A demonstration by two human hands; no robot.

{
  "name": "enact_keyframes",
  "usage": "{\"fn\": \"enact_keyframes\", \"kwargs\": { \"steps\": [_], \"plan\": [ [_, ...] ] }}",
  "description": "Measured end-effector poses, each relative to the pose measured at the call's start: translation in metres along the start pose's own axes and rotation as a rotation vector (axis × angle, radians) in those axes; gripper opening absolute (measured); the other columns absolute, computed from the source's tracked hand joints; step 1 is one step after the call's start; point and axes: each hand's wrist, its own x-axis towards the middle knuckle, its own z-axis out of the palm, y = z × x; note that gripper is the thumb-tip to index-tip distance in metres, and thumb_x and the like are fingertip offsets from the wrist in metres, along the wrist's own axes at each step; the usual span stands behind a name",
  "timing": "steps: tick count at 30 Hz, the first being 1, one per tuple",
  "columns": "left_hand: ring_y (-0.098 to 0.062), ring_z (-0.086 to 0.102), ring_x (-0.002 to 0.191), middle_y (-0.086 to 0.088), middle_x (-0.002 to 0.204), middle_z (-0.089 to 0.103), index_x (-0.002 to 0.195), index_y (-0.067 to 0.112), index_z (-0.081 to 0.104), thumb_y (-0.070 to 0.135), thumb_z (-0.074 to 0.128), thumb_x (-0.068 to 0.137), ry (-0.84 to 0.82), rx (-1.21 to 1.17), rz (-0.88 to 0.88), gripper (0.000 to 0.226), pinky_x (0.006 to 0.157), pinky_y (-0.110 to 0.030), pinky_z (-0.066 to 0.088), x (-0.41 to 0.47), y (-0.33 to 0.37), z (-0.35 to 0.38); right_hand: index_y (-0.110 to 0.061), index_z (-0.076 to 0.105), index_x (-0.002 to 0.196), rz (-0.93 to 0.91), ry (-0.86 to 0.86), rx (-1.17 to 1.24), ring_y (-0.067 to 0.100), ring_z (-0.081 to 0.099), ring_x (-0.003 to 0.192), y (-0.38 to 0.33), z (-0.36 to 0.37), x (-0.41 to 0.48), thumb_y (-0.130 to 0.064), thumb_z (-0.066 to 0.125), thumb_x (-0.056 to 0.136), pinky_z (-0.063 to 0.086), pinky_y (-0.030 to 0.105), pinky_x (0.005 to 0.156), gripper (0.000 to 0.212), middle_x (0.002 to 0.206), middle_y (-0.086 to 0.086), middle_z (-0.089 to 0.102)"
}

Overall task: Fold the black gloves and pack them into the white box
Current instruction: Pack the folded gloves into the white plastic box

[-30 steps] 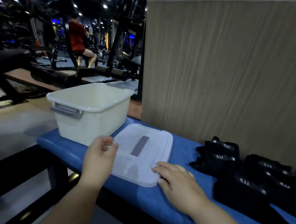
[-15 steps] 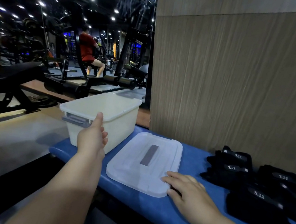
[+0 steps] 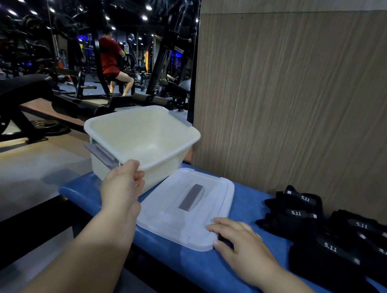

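Observation:
The white box (image 3: pixel 175 129) stands at the left end of the blue bench (image 3: pixel 196 264), tilted toward me so its empty inside shows. My left hand (image 3: pixel 123 186) grips its near rim beside the grey handle. The box's translucent lid (image 3: pixel 187 207) lies flat on the bench to the right of the box. My right hand (image 3: pixel 241 246) rests with fingers spread on the lid's near right corner. Several black gloves (image 3: pixel 337 241) with white "5.11" tags lie piled on the bench at the right, apart from both hands.
A wood-grain wall panel (image 3: pixel 304 99) rises directly behind the bench. To the left the bench ends and the gym floor (image 3: pixel 11 179) drops away. Weight machines (image 3: pixel 17 96) and a seated person in red (image 3: pixel 110 61) are far behind.
My left hand rose from the bench edge to the box rim and took hold of it, and the box tipped toward me. My right hand stayed on the lid.

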Motion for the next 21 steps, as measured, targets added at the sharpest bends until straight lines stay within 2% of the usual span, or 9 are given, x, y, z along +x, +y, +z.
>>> {"fn": "enact_keyframes", "kwargs": {
  "steps": [2, 4, 7, 8, 10, 13, 16, 19, 21],
  "plan": [
    [-0.012, 0.057, 0.071, -0.001, 0.068, 0.053, 0.084, 0.009, 0.057, 0.011, 0.061, 0.089, -0.016, 0.016, 0.026, 0.006, 0.091, -0.028, 0.051, -0.010, -0.006, -0.004, -0.053, 0.046, 0.131, -0.003, 0.002, 0.012, -0.001, 0.026, 0.133, 0.002, 0.000, 0.000, -0.044, 0.048, 0.095, 0.021, 0.029, 0.113, 0.037, 0.143, -0.035, 0.031],
    [-0.011, 0.059, 0.068, -0.001, 0.065, 0.054, 0.079, 0.009, 0.053, 0.007, 0.060, 0.090, -0.044, 0.023, 0.062, 0.012, 0.086, -0.025, 0.053, -0.020, -0.012, -0.011, -0.053, 0.045, 0.131, -0.001, -0.014, 0.018, -0.003, 0.025, 0.133, 0.003, 0.000, 0.000, -0.045, 0.048, 0.096, 0.020, 0.029, 0.113, 0.037, 0.143, -0.036, 0.030],
    [-0.004, 0.059, 0.050, 0.007, 0.047, 0.054, 0.073, 0.008, 0.045, 0.001, 0.055, 0.091, -0.101, 0.044, 0.103, 0.021, 0.056, -0.014, 0.052, -0.028, -0.024, -0.023, -0.054, 0.043, 0.132, -0.002, -0.023, 0.022, -0.003, 0.024, 0.133, 0.005, 0.003, -0.002, -0.047, 0.047, 0.095, 0.020, 0.030, 0.114, 0.037, 0.143, -0.037, 0.028],
    [-0.004, 0.057, 0.047, 0.008, 0.044, 0.052, 0.072, 0.008, 0.043, 0.000, 0.054, 0.091, -0.114, 0.070, 0.111, 0.023, 0.051, -0.013, 0.051, -0.030, -0.027, -0.027, -0.054, 0.043, 0.132, -0.001, -0.022, 0.021, -0.003, 0.024, 0.133, 0.005, 0.003, -0.002, -0.048, 0.046, 0.096, 0.020, 0.030, 0.114, 0.037, 0.143, -0.037, 0.028],
    [-0.010, 0.055, 0.052, 0.005, 0.048, 0.051, 0.071, 0.008, 0.043, -0.002, 0.054, 0.089, -0.114, 0.131, 0.116, 0.023, 0.052, -0.017, 0.050, -0.031, -0.034, -0.037, -0.052, 0.042, 0.134, 0.007, -0.025, 0.021, -0.003, 0.023, 0.134, 0.004, 0.001, -0.001, -0.049, 0.045, 0.096, 0.019, 0.029, 0.114, 0.038, 0.143, -0.037, 0.028],
    [-0.025, 0.053, 0.066, -0.010, 0.062, 0.055, 0.068, 0.010, 0.048, -0.002, 0.055, 0.084, -0.109, 0.202, 0.096, 0.021, 0.065, -0.033, 0.046, -0.029, -0.040, -0.051, -0.046, 0.037, 0.139, 0.033, 0.012, 0.030, 0.000, 0.028, 0.135, 0.001, -0.001, 0.000, -0.050, 0.046, 0.095, 0.022, 0.027, 0.113, 0.045, 0.142, -0.031, 0.035],
    [-0.026, 0.047, 0.065, -0.012, 0.061, 0.049, 0.058, 0.016, 0.049, 0.001, 0.056, 0.078, -0.143, 0.292, 0.091, 0.026, 0.065, -0.041, 0.039, -0.033, -0.042, -0.061, -0.040, 0.025, 0.146, 0.085, 0.072, 0.101, 0.002, 0.039, 0.128, 0.000, 0.000, -0.003, -0.053, 0.049, 0.092, 0.032, 0.027, 0.108, 0.061, 0.141, -0.021, 0.039],
    [-0.025, 0.041, 0.061, -0.011, 0.059, 0.042, 0.055, 0.017, 0.043, -0.002, 0.053, 0.078, -0.198, 0.377, 0.064, 0.032, 0.061, -0.039, 0.035, -0.043, -0.042, -0.065, -0.038, 0.016, 0.149, 0.091, 0.173, 0.167, 0.003, 0.042, 0.126, -0.002, 0.001, -0.005, -0.048, 0.053, 0.091, 0.036, 0.025, 0.104, 0.069, 0.145, -0.016, 0.027],
    [-0.025, 0.043, 0.060, -0.014, 0.061, 0.045, 0.066, 0.007, 0.046, -0.003, 0.051, 0.077, -0.244, 0.418, 0.059, 0.016, 0.060, -0.037, 0.037, -0.050, -0.043, -0.067, -0.039, 0.018, 0.149, 0.090, 0.226, 0.137, 0.009, 0.033, 0.135, -0.002, 0.000, -0.007, -0.048, 0.052, 0.092, 0.033, 0.028, 0.108, 0.066, 0.152, -0.012, 0.015]
  ]
}}
